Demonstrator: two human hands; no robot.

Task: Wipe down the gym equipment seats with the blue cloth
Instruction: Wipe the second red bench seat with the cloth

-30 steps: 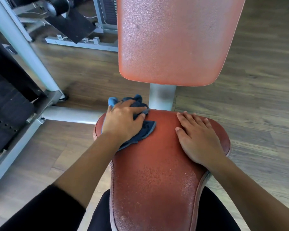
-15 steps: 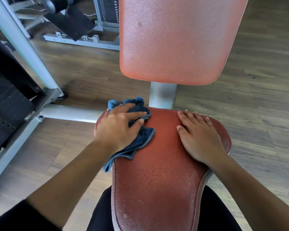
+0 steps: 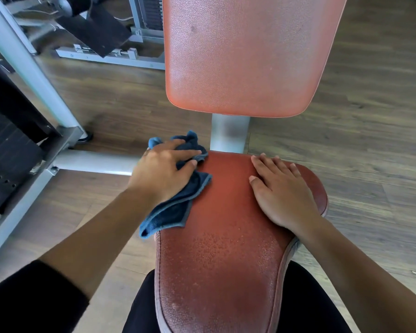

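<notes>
A red padded seat (image 3: 221,236) fills the lower middle, wet with fine droplets on its near half. Its red backrest (image 3: 245,54) rises behind on a grey post (image 3: 229,134). The blue cloth (image 3: 175,207) lies bunched over the seat's far left edge, one corner hanging off the side. My left hand (image 3: 163,171) presses flat on the cloth, fingers stretched over it and thumb against its fold. On the seat's far right part my right hand (image 3: 281,188) rests flat, fingers straight.
A grey machine frame (image 3: 31,68) with a black weight stack (image 3: 7,150) stands to the left, and a horizontal grey bar (image 3: 94,162) joins it to the seat. Another machine's base (image 3: 111,56) is behind. Wood floor (image 3: 370,140) lies all around.
My left hand has slid the cloth toward the seat's left edge, so more cloth hangs off the side. My right hand has stayed in place.
</notes>
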